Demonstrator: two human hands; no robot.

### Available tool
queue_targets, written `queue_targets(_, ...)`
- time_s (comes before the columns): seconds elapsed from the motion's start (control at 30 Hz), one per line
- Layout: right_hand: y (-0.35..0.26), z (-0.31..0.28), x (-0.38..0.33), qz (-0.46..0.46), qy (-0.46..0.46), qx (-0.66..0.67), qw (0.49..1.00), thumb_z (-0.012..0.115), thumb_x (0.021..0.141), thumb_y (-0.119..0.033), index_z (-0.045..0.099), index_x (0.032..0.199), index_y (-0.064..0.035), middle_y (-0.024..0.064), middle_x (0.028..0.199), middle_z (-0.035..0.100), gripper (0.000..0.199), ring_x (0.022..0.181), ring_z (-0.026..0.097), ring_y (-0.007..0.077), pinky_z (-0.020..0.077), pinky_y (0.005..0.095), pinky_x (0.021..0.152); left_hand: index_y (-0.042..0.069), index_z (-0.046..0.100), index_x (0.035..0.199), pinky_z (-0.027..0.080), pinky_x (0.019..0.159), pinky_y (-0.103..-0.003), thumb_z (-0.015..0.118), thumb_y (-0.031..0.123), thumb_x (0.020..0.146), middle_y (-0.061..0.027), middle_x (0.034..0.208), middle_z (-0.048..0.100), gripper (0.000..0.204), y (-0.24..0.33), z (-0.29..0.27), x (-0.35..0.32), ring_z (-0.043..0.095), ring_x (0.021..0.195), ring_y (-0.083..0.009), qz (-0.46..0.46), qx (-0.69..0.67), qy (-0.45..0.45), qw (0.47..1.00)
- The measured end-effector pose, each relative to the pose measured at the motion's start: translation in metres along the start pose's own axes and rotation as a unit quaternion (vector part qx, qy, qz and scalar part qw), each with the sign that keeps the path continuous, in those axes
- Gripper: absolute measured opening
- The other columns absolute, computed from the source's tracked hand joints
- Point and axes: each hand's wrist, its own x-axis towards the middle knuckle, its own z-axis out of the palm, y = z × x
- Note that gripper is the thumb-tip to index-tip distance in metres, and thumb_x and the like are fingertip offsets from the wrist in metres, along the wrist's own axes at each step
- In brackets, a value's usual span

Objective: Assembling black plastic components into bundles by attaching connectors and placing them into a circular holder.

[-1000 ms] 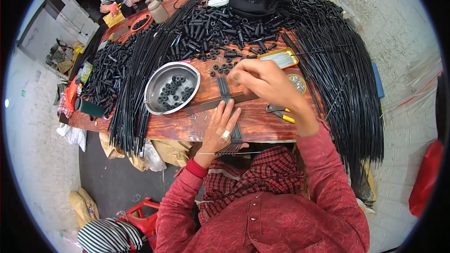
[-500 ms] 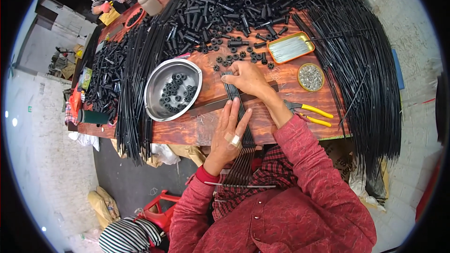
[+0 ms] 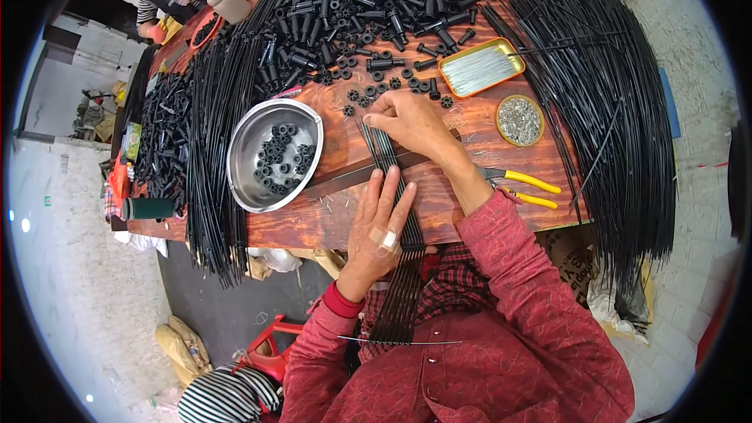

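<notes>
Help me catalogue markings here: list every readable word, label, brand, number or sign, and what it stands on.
Brown packaging below the table, at right: dark printed letters, partly legible, not copied here.
Small green sign on the left wall: too small to read.
Green packet at the table's left: too small to read.

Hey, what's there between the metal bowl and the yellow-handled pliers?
In the head view, between the metal bowl and the pliers are a dark bar, the left hand on thin black rods, and the right wrist.
</notes>
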Motion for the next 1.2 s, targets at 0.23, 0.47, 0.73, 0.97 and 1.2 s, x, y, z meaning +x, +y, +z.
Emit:
queue_targets(0.23,0.013,0.011,0.009,-0.055,-0.037,0.086,0.994,0.074,0.083,-0.028,0.075,0.1,-0.0033,0.0134,0.093,0.076,0.03,0.083,0.073,0.0257,0.0552,0.0374,0.076,0.008,0.046,0.148,0.031,0.116,-0.052,0.082,0.054,0.069,-0.0214,0.158,0.035,0.099,0.001,-0.001,0.0,0.032,0.145,-0.0447,0.008,-0.036,0.014,0.999)
queue_targets(0.47,0.008,0.008,0.011,-0.021,-0.051,0.104,0.993,0.074,0.081,-0.024,0.076,0.096,-0.0015,0.0131,0.087,0.076,0.027,0.078,0.072,0.0244,0.0554,0.0356,0.073,0.008,0.048,0.147,0.032,0.116,-0.05,0.082,0.052,0.069,-0.0204,0.157,0.036,0.095,0.001,-0.001,-0.001,0.033,0.145,-0.043,0.017,-0.03,0.011,0.999)
queue_targets(0.73,0.002,0.002,0.008,-0.017,-0.017,0.039,0.999,0.075,0.084,-0.021,0.076,0.094,-0.0016,0.0085,0.08,0.075,0.022,0.071,0.071,0.0157,0.0536,0.0301,0.065,0.007,0.049,0.146,0.031,0.117,-0.05,0.08,0.041,0.074,-0.021,0.158,0.035,0.085,-0.001,-0.001,0.001,0.033,0.146,-0.0424,0.009,-0.008,0.01,1.0)
queue_targets(0.97,0.001,0.005,0.004,-0.047,0.032,-0.051,0.997,0.076,0.082,-0.03,0.076,0.091,-0.0073,0.0081,0.079,0.075,0.025,0.069,0.072,0.0203,0.053,0.0354,0.065,0.009,0.046,0.149,0.033,0.115,-0.051,0.077,0.05,0.076,-0.0185,0.16,0.033,0.089,0.0,0.003,-0.004,0.03,0.148,-0.039,0.013,0.01,0.002,1.0)
queue_targets(1.2,-0.005,-0.004,0.005,-0.013,-0.01,-0.017,1.0,0.068,0.087,-0.033,0.075,0.089,-0.0053,0.0104,0.074,0.072,0.029,0.067,0.069,0.0241,0.0513,0.0391,0.064,0.006,0.046,0.148,0.031,0.117,-0.05,0.075,0.035,0.081,-0.0204,0.158,0.035,0.078,0.005,0.001,-0.003,0.032,0.147,-0.04,-0.001,-0.013,-0.003,1.0)
